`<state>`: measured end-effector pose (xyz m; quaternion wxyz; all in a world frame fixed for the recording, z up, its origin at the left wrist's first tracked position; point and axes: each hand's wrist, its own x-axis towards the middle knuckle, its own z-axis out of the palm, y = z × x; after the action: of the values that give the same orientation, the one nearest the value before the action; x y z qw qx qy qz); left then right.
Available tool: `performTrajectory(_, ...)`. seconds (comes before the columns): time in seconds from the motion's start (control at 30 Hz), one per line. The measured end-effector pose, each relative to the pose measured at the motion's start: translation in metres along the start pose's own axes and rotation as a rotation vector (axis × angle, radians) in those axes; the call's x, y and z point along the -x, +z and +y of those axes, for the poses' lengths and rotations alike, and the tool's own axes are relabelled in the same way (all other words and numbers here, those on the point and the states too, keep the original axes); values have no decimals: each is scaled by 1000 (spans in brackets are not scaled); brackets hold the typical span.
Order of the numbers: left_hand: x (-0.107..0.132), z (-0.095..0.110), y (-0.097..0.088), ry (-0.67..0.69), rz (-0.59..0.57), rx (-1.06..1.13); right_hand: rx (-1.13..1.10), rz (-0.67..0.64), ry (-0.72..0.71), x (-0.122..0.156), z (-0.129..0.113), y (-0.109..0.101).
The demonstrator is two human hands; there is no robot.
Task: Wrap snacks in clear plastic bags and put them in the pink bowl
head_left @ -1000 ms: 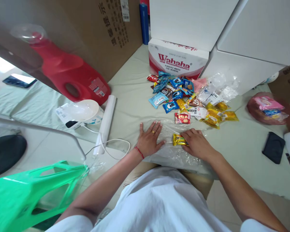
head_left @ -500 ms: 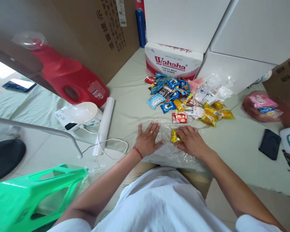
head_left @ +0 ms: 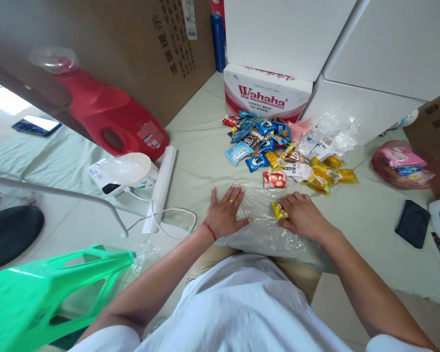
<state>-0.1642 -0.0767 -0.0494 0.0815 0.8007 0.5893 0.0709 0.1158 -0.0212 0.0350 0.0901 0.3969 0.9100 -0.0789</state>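
A clear plastic sheet or bag [head_left: 258, 222] lies crinkled on the cloth-covered surface in front of me. My left hand [head_left: 225, 212] rests flat on its left side, fingers spread, with a ring and a red wrist cord. On the right, my right hand [head_left: 302, 215] is closed on a small yellow snack packet [head_left: 279, 210], whose left end pokes out from the fingers; the rest is hidden. Just beyond the plastic lies a red snack packet [head_left: 275, 180]. Behind it spreads a pile of wrapped snacks, with blue packets [head_left: 256, 163] and yellow packets [head_left: 319, 179] among them.
A Wahaha carton [head_left: 266, 93] stands behind the pile. To the left are a red jug [head_left: 113, 115], a paper tub [head_left: 139, 168], a white roll [head_left: 161, 190] with a cable, and a green stool [head_left: 58, 278]. A reddish bowl [head_left: 383, 168] and dark pouch [head_left: 412, 224] sit right.
My right hand has slid a little to the right over the plastic, with the yellow packet in it. The left hand stays flat in place. The view has shifted slightly.
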Motion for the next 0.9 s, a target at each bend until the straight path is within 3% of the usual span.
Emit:
performTrajectory(0.1,1,0,1,11,11,-5,-39,62,17,13,0,-17)
performTrajectory(0.2,2,0,2,22,32,-7,-34,76,-31,6,-19,-25)
performTrajectory(0.37,4,-2,0,59,57,13,-3,-2,-93,-29,-48,-1)
performTrajectory(0.53,24,-6,-10,134,162,36,-37,-20,-99,-38,-45,19)
performTrajectory(0.63,40,-6,-17,227,303,82,-112,39,-156,-24,-37,11)
performTrajectory(0.7,47,-5,-21,332,338,144,-194,128,-180,-7,-31,4)
performTrajectory(0.8,50,-7,-24,408,253,226,-295,215,-158,28,-25,4)
performTrajectory(0.9,50,-10,-19,360,145,248,-286,193,-135,63,-25,28)
